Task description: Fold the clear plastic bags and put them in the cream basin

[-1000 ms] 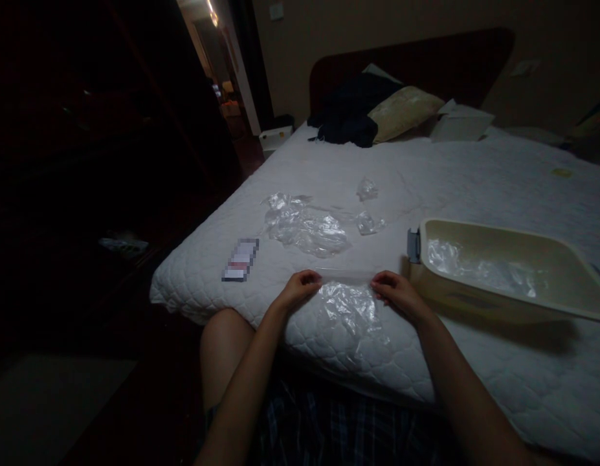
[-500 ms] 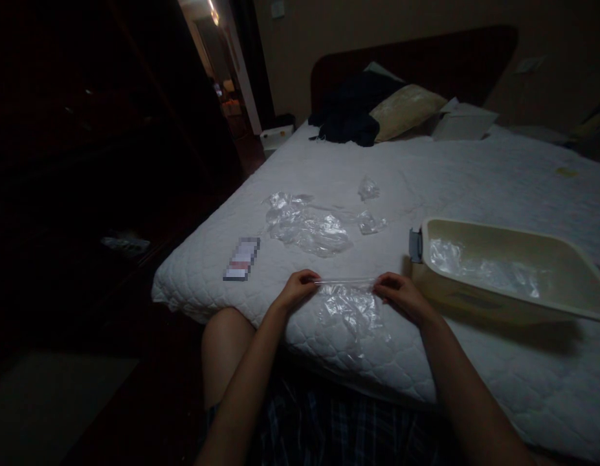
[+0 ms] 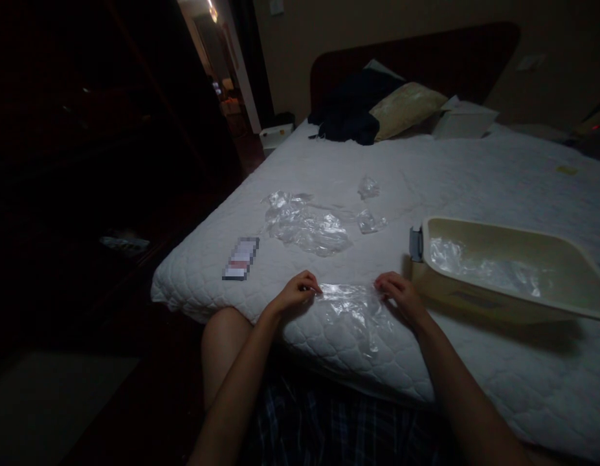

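Observation:
A clear plastic bag (image 3: 351,307) lies on the white quilted bed cover in front of me, its far edge running straight between my hands. My left hand (image 3: 302,288) pinches the left corner of that edge. At the right corner, my right hand (image 3: 395,289) has its fingers bent and drawn together on the plastic. More crumpled clear plastic (image 3: 309,226) is spread beyond my hands, with two smaller crumpled pieces to its right, the nearer being a plastic piece (image 3: 371,222).
Right of my hands stands a beige plastic bin (image 3: 503,310) with clear plastic inside and a grey latch (image 3: 415,244). A phone-like pixelated rectangle (image 3: 240,259) lies at left. Dark clothing (image 3: 353,110), a tan pillow (image 3: 409,110) and a white box (image 3: 465,123) are near the headboard.
The far edge of the bag, held up in a folded strip before, now lies flatter on the bed. My hands have shifted slightly, and the right fingers look looser.

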The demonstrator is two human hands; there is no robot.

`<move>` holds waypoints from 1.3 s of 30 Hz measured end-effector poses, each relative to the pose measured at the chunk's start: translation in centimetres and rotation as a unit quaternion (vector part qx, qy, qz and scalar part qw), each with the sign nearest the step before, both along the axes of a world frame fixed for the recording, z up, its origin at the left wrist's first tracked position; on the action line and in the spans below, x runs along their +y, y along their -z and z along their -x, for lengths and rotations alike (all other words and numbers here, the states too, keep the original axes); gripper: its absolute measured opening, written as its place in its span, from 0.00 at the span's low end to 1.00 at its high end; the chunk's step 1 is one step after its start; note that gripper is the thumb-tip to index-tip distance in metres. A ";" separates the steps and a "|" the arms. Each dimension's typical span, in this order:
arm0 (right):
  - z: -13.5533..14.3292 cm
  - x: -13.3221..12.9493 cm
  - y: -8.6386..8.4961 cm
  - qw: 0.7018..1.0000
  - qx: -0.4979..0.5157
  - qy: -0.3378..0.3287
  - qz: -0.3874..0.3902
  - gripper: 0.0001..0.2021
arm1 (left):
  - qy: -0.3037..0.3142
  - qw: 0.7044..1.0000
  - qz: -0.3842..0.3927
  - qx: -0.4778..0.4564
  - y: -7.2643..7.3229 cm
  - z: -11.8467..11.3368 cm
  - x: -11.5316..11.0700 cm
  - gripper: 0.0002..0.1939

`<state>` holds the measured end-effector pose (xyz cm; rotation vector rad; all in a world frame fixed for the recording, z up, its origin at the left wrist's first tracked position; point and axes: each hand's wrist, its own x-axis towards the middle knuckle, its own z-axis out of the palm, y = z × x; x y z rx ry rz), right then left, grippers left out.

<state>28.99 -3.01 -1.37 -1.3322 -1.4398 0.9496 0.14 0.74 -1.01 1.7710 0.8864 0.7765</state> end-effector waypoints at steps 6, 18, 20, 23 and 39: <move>0.9 -0.3 -0.4 0.969 -0.220 0.026 -0.113 0.09 | -0.021 0.983 -0.058 0.172 -1.4 -0.9 -1.4 0.11; 6.8 -0.5 -5.4 0.863 -0.488 -0.128 0.037 0.14 | -0.054 0.887 -0.239 0.391 -3.4 -6.9 -3.8 0.11; 7.9 0.2 -5.1 0.842 -0.514 -0.134 0.091 0.14 | -0.053 0.889 -0.219 0.398 -2.6 -7.5 -3.4 0.13; 8.4 0.9 -4.3 0.833 -0.527 -0.115 0.121 0.13 | -0.054 0.903 -0.193 0.380 -1.4 -7.6 -2.8 0.11; 0.1 0.3 -1.7 0.971 -0.192 0.022 0.143 0.09 | -0.197 0.943 -0.089 0.252 -1.5 -3.6 -3.3 0.08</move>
